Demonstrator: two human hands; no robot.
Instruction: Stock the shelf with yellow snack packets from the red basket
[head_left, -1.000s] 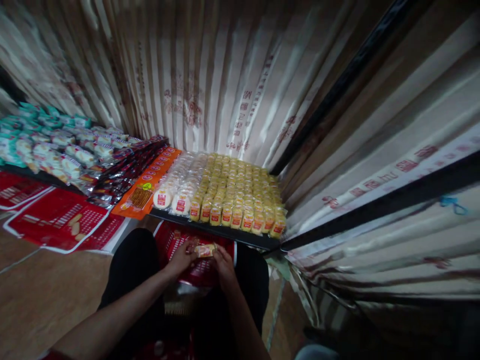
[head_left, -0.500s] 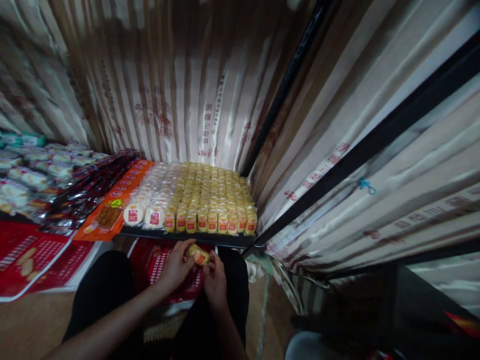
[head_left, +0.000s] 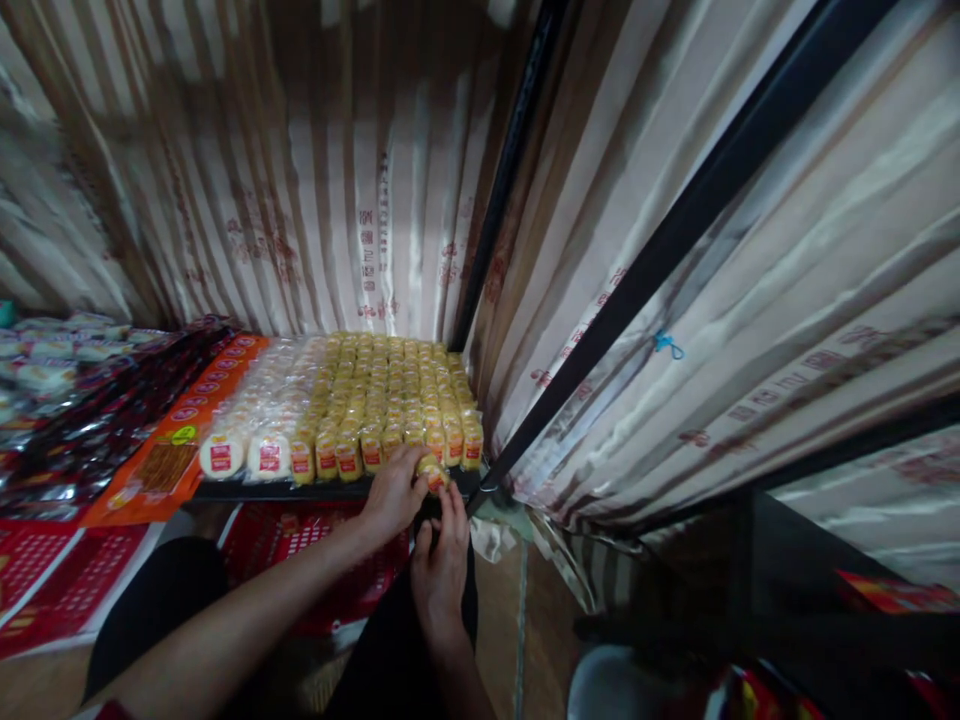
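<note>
My left hand (head_left: 396, 492) pinches a small wrapped yellow cake (head_left: 433, 472) with a red-and-white label, at the front edge of the display. Just below it, my right hand (head_left: 441, 575) has its fingers stretched out and its thumb apart, fingertips at the cake's lower right side. Behind the hands stand tight rows of matching wrapped yellow cakes (head_left: 375, 400), labels facing me. To their left are rows of round white wrapped cakes (head_left: 270, 455) with red labels.
A black shelf edge (head_left: 300, 491) runs under the rows. An orange snack packet (head_left: 161, 465) and dark shiny packets (head_left: 82, 420) lie further left. A slanting black bar (head_left: 637, 265) and pleated curtains (head_left: 315, 230) close off the back and right. Red printed sheeting (head_left: 262, 540) hangs below.
Both hands have moved up and right with the wrapped cake, from above my lap to the front of the yellow rows. My right fingers have straightened. The view has shifted rightward.
</note>
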